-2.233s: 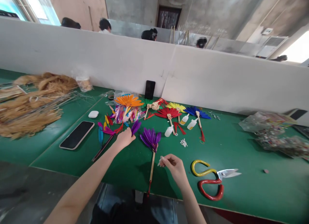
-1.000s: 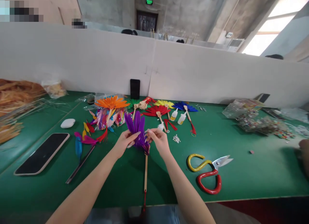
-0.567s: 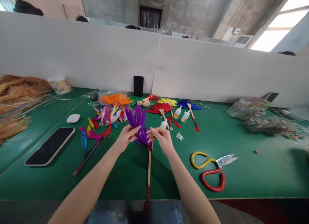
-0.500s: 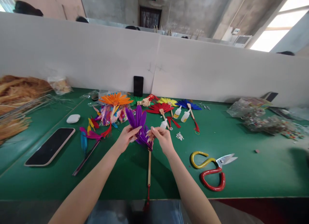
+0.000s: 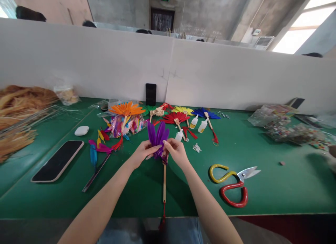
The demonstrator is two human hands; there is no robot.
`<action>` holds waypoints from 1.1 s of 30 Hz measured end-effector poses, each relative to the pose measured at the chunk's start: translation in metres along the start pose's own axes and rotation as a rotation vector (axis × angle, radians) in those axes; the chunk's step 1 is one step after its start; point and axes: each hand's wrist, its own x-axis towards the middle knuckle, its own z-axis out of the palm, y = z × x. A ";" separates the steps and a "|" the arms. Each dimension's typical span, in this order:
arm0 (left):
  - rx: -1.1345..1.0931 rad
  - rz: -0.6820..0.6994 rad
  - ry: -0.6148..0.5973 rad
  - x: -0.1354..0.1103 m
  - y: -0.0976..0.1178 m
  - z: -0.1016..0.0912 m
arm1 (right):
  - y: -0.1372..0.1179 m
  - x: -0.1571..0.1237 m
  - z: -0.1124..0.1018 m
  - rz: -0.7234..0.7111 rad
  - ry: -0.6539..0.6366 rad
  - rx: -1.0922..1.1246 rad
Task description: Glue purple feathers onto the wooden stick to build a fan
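left hand [image 5: 140, 153]: closed on the base of the purple feathers [image 5: 157, 134] from the left; fingers [image 5: 154, 148] pinched low on the bunch.
right hand [image 5: 176, 152]: closed on the same base from the right; fingers [image 5: 166, 144] wrapped where feathers met the stick [image 5: 164, 182].
fan: feathers stood up between the two hands, tips fanned above the fingers; stick ran down toward the near tabletop [image 5: 275, 191] edge, red tassel [image 5: 163, 217] hung past it.
fan position: centre of the tabletop, lifted at the feather end; could not tell whether the stick touched the surface.
scissors [image 5: 232, 186]: lay flat right of the right hand, well apart, yellow and red handles, blades pointed right.
glue bottles [image 5: 198, 123]: beyond the hands, near the finished fans [image 5: 181, 115] at the back.
beads [image 5: 196, 147]: small white pile just right of the right hand.
loose feathers [image 5: 101, 144]: left of the left hand, near a bag of coloured feathers [image 5: 126, 124].
phone [image 5: 57, 161]: face up, far left, white case [image 5: 81, 131] behind it.
straw [image 5: 18, 114]: heap at the far left edge.
second phone [image 5: 150, 94]: leaned on the white divider [image 5: 223, 79].
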 end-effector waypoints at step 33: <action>-0.405 0.293 0.713 0.015 0.004 -0.029 | 0.001 -0.010 0.004 -0.113 0.025 -0.063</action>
